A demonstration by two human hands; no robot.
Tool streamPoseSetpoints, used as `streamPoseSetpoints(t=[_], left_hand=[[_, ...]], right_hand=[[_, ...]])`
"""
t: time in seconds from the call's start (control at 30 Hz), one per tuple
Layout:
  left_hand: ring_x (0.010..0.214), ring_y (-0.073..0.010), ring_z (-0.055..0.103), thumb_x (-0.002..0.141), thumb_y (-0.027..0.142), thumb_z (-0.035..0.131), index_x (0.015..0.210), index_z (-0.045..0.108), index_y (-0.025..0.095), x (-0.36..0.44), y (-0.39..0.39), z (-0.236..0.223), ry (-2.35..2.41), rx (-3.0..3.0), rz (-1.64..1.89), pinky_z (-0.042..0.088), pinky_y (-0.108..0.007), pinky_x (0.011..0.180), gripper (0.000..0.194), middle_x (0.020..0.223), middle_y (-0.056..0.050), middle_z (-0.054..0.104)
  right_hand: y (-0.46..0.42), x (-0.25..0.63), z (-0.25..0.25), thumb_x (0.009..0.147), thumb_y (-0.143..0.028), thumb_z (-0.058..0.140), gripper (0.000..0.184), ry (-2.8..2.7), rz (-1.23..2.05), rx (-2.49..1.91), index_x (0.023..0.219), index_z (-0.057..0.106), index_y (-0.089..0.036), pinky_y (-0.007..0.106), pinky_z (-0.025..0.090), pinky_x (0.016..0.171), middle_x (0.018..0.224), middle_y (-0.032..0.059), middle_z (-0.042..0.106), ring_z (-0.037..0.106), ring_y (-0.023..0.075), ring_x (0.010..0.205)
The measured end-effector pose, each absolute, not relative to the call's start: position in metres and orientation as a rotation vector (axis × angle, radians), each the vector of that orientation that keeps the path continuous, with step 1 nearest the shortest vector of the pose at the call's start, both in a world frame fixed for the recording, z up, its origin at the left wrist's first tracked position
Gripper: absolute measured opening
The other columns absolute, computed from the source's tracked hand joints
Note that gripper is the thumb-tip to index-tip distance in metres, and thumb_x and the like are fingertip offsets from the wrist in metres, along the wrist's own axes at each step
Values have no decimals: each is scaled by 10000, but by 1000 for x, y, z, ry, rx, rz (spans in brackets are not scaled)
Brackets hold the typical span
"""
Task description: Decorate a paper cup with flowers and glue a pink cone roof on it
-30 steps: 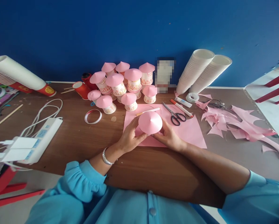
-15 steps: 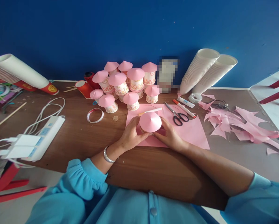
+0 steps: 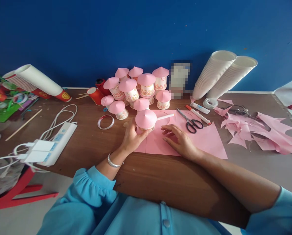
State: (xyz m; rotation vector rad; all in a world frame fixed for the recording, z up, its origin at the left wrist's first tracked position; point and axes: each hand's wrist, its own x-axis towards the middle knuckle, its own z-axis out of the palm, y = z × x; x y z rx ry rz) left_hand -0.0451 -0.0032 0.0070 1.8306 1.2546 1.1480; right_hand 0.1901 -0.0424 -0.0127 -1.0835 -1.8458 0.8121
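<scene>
My left hand (image 3: pixel 132 137) is closed around a small paper-cup house (image 3: pixel 146 119) with a pink cone roof, held upright above the table. The cup under its roof is mostly hidden by the roof and my fingers. Over the pink paper sheets (image 3: pixel 195 143), my right hand (image 3: pixel 181 140) is open, its fingers apart and holding nothing. A white marker (image 3: pixel 165 116) lies on the sheets just beyond it. Black-handled scissors (image 3: pixel 194 125) rest to the right. Behind my left hand, several finished cup houses (image 3: pixel 146 85) with pink roofs stand close together, some of them stacked.
Two stacks of white cups (image 3: pixel 213 73) lean by the blue wall, near a tape roll (image 3: pixel 210 103), a glue stick (image 3: pixel 201 108) and pink scraps (image 3: pixel 246 127). At left are a power strip (image 3: pixel 60 143), a tape ring (image 3: pixel 105 122) and a red cup (image 3: pixel 94 95).
My right hand has let go of the cup house and opened beside it. The left hand has carried the house left and slightly toward the group; the view has shifted a little.
</scene>
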Motion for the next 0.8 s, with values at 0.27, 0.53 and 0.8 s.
streamPoseSetpoints(t=[0.27,0.53,0.8], left_hand=[[969,-232,622,801,478,790,1090,620,195,-93,10,-5,1614,2007,1186,553,-391,850,438,1065,-80,615],[971,-253,645,790,439,794,1079,619,187,-101,23,-16,1721,1995,1187,561,-395,834,421,1025,-81,654],[1041,-300,663,789,394,797,1123,631,176,-105,21,-15,1782,1963,1113,544,-459,917,431,1083,-119,694]], right_hand=[[-41,192,-11,984,-291,566,208,-1961,784,-1099,1157,663,-229,386,623,876,1110,93,732,723,227,994],[-41,194,-12,985,-295,565,185,-2020,756,-1103,1126,671,-239,376,617,850,1085,83,744,730,227,966],[-41,193,-11,996,-302,558,168,-2045,755,-1098,1111,665,-243,378,609,848,1086,75,736,724,229,968]])
